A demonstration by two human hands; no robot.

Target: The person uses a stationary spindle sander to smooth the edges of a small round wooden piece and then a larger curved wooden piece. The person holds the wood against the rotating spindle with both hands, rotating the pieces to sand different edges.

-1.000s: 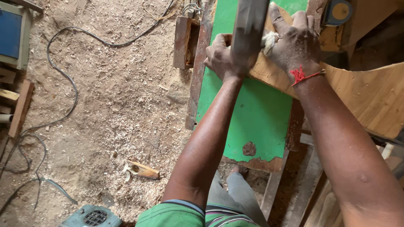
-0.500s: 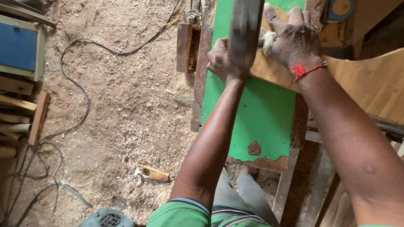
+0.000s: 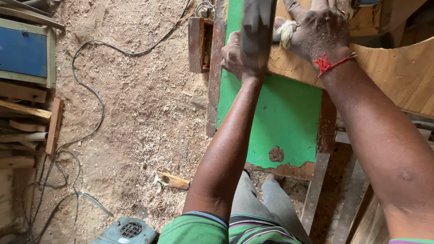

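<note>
A curved light plywood board [image 3: 398,72] lies on a green machine table [image 3: 275,122]. My left hand [image 3: 237,58] grips the board's near left edge, partly hidden behind a blurred grey upright machine part [image 3: 257,25]. My right hand [image 3: 318,31] lies flat on top of the board, fingers spread, with a red thread around the wrist and a pale wrapping on one finger. Both forearms stretch out over the green table.
The floor [image 3: 135,117] at left is thick with sawdust. A black cable [image 3: 90,90] loops across it. A blue cabinet [image 3: 25,52] and stacked timber sit at far left, a small wooden box [image 3: 199,43] beside the table, a grey-blue motor housing [image 3: 124,231] at bottom.
The view has shifted a little, so the floor and table sit further right and lower in frame. Both hands keep their hold on the board, nearer the top edge.
</note>
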